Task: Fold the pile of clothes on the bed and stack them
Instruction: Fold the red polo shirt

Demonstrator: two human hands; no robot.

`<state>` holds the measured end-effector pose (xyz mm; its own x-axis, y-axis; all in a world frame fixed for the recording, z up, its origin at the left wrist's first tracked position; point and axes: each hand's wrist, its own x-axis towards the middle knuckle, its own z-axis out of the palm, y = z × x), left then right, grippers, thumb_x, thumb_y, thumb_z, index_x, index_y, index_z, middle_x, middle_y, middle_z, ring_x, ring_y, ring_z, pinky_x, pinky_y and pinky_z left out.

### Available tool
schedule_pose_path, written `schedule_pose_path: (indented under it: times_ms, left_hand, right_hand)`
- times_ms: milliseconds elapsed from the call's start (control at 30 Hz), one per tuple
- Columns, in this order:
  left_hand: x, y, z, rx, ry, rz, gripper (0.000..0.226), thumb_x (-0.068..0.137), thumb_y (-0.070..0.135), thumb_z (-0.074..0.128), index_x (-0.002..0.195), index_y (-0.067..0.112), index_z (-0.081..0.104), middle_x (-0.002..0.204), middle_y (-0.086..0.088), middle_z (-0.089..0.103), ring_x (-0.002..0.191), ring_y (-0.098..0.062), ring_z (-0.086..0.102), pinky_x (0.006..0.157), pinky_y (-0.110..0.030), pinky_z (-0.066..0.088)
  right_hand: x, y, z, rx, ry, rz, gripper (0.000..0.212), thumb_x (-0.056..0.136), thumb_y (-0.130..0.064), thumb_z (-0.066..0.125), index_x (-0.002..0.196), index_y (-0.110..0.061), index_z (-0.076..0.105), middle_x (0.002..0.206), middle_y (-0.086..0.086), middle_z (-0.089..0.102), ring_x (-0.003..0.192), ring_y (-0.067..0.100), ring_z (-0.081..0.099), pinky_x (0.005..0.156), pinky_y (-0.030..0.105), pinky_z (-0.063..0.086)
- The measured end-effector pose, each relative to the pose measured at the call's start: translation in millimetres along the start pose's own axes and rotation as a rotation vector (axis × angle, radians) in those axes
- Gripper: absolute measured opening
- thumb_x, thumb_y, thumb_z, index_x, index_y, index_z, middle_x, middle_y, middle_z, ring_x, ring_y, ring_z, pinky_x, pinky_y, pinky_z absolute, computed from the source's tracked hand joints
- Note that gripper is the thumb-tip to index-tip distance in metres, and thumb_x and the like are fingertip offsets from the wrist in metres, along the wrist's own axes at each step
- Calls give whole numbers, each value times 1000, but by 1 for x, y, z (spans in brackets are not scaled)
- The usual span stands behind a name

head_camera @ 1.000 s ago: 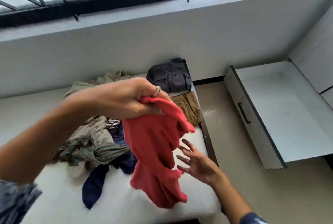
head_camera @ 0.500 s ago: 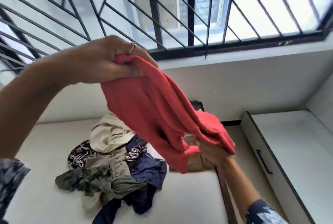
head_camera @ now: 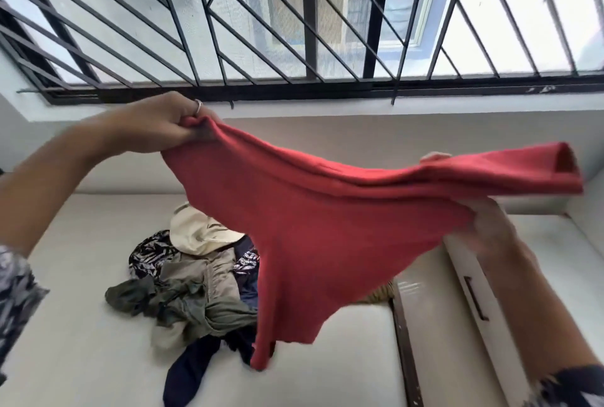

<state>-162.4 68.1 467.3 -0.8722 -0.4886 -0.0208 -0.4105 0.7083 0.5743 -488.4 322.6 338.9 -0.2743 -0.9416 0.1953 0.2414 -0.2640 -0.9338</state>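
Red knit shirt (head_camera: 320,230) hangs stretched above the bed (head_camera: 81,357), left hand (head_camera: 163,127) clenching one shoulder, right hand (head_camera: 490,230) gripping the other. Soft, light and limp, it likely handles best held by its shoulder seams.

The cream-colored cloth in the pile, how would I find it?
Look at the white bed under the barred window, then at the heap of clothes on it. The cream cloth sits at the heap's far end, the palest piece there.
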Motion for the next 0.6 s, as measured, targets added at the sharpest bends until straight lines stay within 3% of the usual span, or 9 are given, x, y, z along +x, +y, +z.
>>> schedule_pose_path:
  times_ms: [67, 100, 200, 267, 333, 400, 500, 600]
  left_hand:
    - [12, -16, 9, 38, -13, -31, 55, 72, 68, 58, 90, 19, 71, 79, -1, 71, 74, -7, 60, 67, -25, 50]
    - [19, -25, 16, 62, -15, -48, 49, 74, 60, 57, 89, 16, 71, 76, -1, 69, 73, -8, 57, 65, -26, 47]
    - [39, -48, 40, 136, -13, -95, 38, 77, 40, 57, 87, 6, 71, 73, -13, 64, 65, -4, 50, 63, -23, 39]
    - [52, -62, 54, 127, 21, -125, 11, 88, 15, 61, 79, 14, 69, 64, 3, 61, 57, 3, 48, 57, -12, 35]
    - [63, -72, 66, 96, 127, -156, 17, 90, 0, 58, 85, 12, 69, 66, 5, 60, 60, 3, 49, 54, -9, 35]
    - [70, -74, 70, 53, 212, -164, 15, 91, -1, 55, 93, 5, 69, 74, -8, 59, 69, -12, 50, 52, -10, 35]
    - [71, -56, 64, -63, 303, -131, 22, 93, 3, 54, 81, 17, 65, 68, 1, 58, 58, 2, 49, 56, -10, 38]
    - [58, -34, 55, -236, 313, -74, 29, 93, 7, 56, 75, 26, 68, 60, 16, 62, 57, 6, 53, 59, -9, 43]
  right_hand:
    - [10, 8, -5, 13, 151, 100, 73, 31, -44, 93, 95, -13, 75, 86, 1, 74, 75, 11, 69, 66, 20, 55]
    - [15, 14, -7, -11, 238, 145, 79, 36, -41, 93, 105, -9, 72, 90, 2, 74, 78, 13, 68, 67, 22, 55]
    - [32, 28, -15, -85, 407, 196, 65, 65, -25, 80, 124, -8, 60, 103, 1, 73, 96, 19, 67, 74, 28, 56]
    - [40, 30, -18, -124, 453, 220, 59, 70, -23, 79, 125, -14, 60, 108, -1, 71, 103, 19, 65, 79, 31, 55]
    - [46, 30, -21, -153, 456, 196, 44, 77, -16, 74, 119, -17, 61, 105, -4, 70, 102, 15, 64, 81, 32, 54]
    - [49, 21, -19, -166, 460, 153, 30, 81, -10, 70, 110, -19, 63, 99, -5, 69, 97, 13, 64, 82, 33, 54]
    - [46, -2, -13, -129, 454, 44, 26, 81, -8, 69, 105, -16, 63, 97, -3, 68, 87, 8, 64, 84, 31, 53]
    - [33, -25, -12, -112, 418, -23, 54, 65, -23, 79, 114, -10, 62, 102, -1, 69, 96, 12, 65, 89, 30, 54]
